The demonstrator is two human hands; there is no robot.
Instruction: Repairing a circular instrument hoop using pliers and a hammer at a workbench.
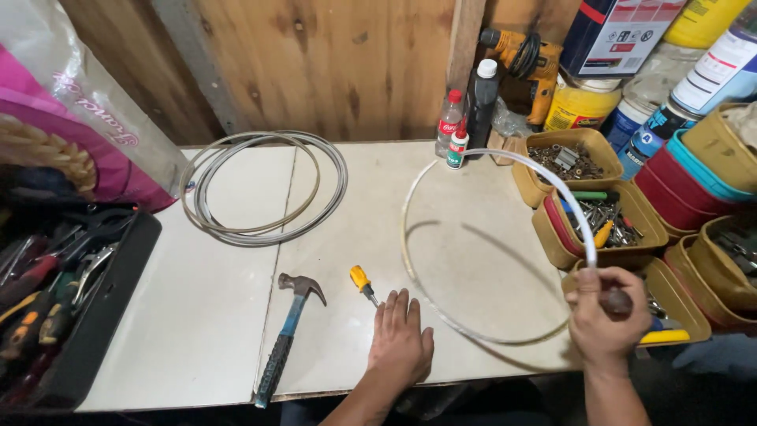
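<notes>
My right hand (603,312) is closed around a dark handle and the end of a white cable (505,158), which arcs up and round in a big loop over the white table (205,315). Flat on the table beside that loop rests my left hand (400,341), fingers together, holding nothing. Just ahead of its fingertips lies a short screwdriver (363,283) with a yellow handle. Further left lies a claw hammer (287,335) with a blue and black handle.
A coil of grey cable (264,189) lies at the back left. A black tool tray (63,308) of pliers and screwdrivers stands left. Brown tubs (599,213) of screws and bits line the right edge. Small bottles (457,130), a drill and cans stand against the wooden wall.
</notes>
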